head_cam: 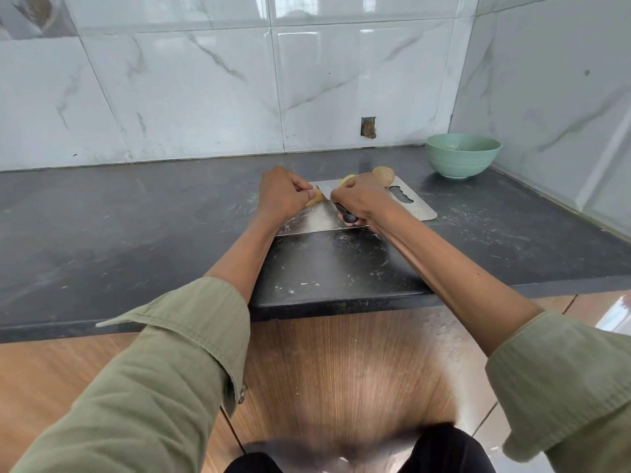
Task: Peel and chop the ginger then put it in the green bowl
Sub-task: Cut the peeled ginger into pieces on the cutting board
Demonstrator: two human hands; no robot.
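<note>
A steel cutting board lies on the black counter. My left hand holds a pale ginger piece down on the board with curled fingers. My right hand grips the black handle of a knife, whose broad blade stands just right of that piece. Behind my right hand lie a yellowish peeled bit and a brown unpeeled ginger knob at the board's far edge. The green bowl stands at the back right near the wall corner.
The black stone counter stretches left and right of the board, with its front edge near me. Tiled walls close off the back and the right side. Wooden cabinet fronts are below the counter.
</note>
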